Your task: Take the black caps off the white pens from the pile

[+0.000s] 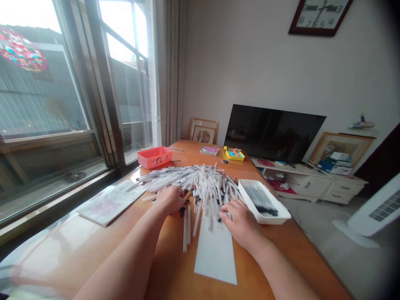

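A large heap of pale translucent pen tubes, mixed with small black pieces, spreads over the table. My left hand is closed at the heap's near left edge, and what its fingers hold is hidden. Small black caps lie beside its fingertips. Several loose tubes lie just nearer to me. My right hand is closed over the right side of a white paper strip. A small black bit shows at its fingertips, but I cannot make out what it grips.
A white tray of black-ended pens stands right of my right hand. A red plastic basket and a yellow box sit farther back, with a booklet between. A paper pad lies left, by the window.
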A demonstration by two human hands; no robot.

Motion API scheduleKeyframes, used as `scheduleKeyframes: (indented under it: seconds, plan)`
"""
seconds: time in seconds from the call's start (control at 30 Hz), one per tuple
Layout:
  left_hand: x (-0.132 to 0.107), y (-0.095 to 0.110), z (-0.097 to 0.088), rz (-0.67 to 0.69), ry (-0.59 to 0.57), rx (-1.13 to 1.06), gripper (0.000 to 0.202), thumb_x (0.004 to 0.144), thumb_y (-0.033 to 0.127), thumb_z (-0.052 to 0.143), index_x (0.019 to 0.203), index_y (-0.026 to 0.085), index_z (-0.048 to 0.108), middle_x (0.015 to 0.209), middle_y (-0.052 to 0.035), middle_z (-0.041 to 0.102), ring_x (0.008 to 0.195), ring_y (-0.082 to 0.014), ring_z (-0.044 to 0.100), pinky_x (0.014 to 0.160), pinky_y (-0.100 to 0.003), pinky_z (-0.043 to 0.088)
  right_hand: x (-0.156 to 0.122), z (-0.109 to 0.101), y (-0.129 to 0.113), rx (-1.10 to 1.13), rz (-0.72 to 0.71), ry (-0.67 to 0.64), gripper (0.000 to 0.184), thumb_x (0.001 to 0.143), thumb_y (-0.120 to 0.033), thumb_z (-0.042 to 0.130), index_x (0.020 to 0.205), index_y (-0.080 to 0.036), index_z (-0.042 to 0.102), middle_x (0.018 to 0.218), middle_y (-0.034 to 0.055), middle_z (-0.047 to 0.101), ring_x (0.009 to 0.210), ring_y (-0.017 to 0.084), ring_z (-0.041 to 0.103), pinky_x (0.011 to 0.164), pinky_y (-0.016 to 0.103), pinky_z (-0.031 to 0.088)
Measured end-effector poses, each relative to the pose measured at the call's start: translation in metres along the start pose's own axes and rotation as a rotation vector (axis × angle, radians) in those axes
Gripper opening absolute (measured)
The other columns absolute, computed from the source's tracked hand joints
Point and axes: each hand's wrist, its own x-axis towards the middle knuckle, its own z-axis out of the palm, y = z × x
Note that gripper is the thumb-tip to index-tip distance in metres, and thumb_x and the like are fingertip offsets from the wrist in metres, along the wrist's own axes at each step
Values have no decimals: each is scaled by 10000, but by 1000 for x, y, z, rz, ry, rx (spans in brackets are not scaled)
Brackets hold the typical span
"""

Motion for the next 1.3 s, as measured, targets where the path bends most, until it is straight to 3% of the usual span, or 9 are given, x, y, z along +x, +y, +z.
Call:
scheduleKeyframes:
  seconds: [0.23,0.63,0.8,0.93,1.13,1.3]
  plan:
    - [-4,6,3,1,-22,162,146,654,253,644,779,258,718,898,-94,724,991,-345,582,872,-496,395,-1,-5,8,36,8,85,82,863,-211,601,875,-241,676,896,35,660,938,230,564,855,337,423]
    - [-4,8,8,72,46,323,160,767,189,518,704,177,665,975,-162,689,1009,-357,547,855,-503,376,-2,-10,8,50,38,124,73,879,-239,594,854,-237,662,882,38,656,928,227,560,851,330,429]
    - [-5,4,3,75,64,320,182,814,204,476,779,186,654,994,-162,665,993,-350,547,834,-504,380,-3,-10,8,52,49,130,75,878,-229,590,845,-239,657,877,36,658,924,224,564,835,319,432]
    - [-7,1,-7,114,83,274,204,867,232,430,851,210,631,1003,-131,648,963,-316,552,806,-458,391,-2,-12,11,35,57,137,84,881,-215,578,856,-236,655,879,34,668,915,218,571,823,308,430]
    - [-10,9,-12,381,80,64,142,867,175,414,865,217,549,904,-54,621,817,-189,559,713,-296,411,-1,-20,23,-29,97,173,96,894,-219,569,898,-247,661,937,24,689,929,212,572,836,305,417]
    - [-12,15,-14,487,79,-17,150,891,195,401,881,227,547,895,-30,609,771,-166,559,691,-277,414,-1,-28,36,-82,132,173,105,898,-234,576,914,-251,678,927,24,688,928,212,565,829,300,408]
